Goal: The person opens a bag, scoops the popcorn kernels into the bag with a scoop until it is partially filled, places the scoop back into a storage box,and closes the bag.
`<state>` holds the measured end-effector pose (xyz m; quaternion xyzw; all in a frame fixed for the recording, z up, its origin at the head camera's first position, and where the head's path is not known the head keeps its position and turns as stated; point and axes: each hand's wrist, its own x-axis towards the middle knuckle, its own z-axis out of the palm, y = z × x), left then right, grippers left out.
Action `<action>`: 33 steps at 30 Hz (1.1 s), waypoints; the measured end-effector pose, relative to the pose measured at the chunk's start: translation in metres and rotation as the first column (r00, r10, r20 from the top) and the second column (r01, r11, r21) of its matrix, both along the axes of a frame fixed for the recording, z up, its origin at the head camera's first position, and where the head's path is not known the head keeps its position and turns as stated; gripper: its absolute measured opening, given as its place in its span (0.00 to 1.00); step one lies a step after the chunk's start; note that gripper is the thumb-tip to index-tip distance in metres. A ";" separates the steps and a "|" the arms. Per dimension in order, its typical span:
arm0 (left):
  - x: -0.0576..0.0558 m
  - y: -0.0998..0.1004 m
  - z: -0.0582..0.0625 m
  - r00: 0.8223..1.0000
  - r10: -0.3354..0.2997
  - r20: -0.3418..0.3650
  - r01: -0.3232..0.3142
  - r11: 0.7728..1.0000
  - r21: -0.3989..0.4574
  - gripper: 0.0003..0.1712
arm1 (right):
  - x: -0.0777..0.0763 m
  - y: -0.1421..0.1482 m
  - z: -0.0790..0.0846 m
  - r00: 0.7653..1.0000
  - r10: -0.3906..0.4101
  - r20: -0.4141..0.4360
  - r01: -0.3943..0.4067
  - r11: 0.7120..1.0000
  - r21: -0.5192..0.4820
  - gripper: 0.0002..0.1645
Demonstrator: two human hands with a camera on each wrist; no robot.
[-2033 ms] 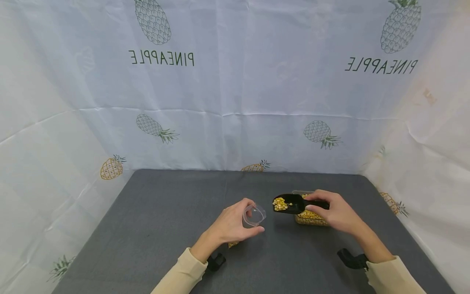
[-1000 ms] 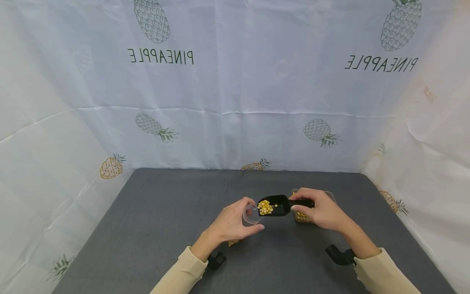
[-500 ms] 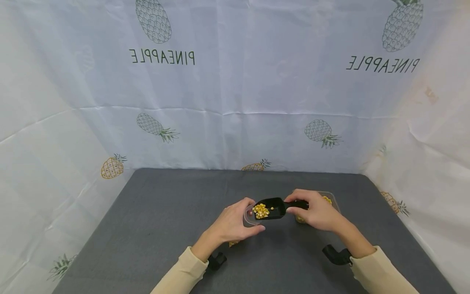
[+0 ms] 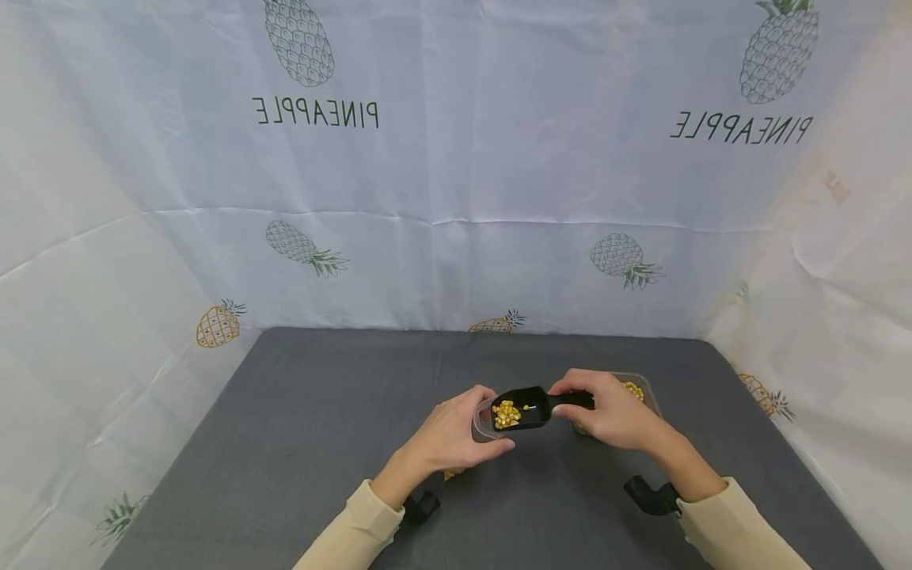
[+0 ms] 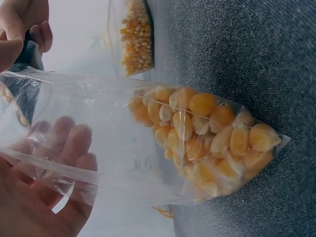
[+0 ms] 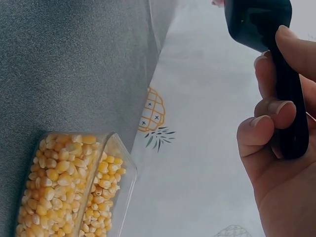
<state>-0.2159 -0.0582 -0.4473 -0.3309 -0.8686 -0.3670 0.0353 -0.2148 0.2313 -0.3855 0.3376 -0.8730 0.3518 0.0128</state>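
Observation:
My left hand (image 4: pixel 452 431) holds the mouth of a clear plastic bag (image 5: pixel 128 153) spread in a round opening between thumb and fingers. Corn kernels (image 5: pixel 202 138) fill the bag's lower corner, close to the grey tabletop in the left wrist view. In my right hand (image 4: pixel 616 412), thumb and fingers grip the handle of a black scoop (image 4: pixel 539 401). Yellow kernels (image 4: pixel 507 414) lie in the scoop's front end, which overlaps the bag's opening in the head view. The right wrist view shows the scoop handle (image 6: pixel 291 113) lying across the curled fingers.
Behind the right hand stands a clear rectangular container (image 6: pixel 128 168) of corn kernels, partly hidden by that hand in the head view. The grey table (image 4: pixel 342 396) ends at a white pineapple-print curtain (image 4: pixel 456 158) at the back and sides.
From beside the container, my right hand has carried the scoop left to the bag's mouth, and lowered it slightly in the last half second. The left hand has stayed in place.

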 end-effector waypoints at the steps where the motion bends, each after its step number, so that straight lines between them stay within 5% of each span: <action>1: 0.000 0.000 0.000 1.000 0.001 0.001 -0.001 1.000 0.001 0.33 | 0.000 -0.001 0.000 1.000 0.002 0.000 -0.002 1.000 0.005 0.10; 33: 0.001 0.000 0.002 1.000 0.013 -0.005 -0.013 1.000 -0.025 0.34 | 0.005 -0.021 0.017 0.996 0.015 -0.083 0.002 0.979 0.203 0.12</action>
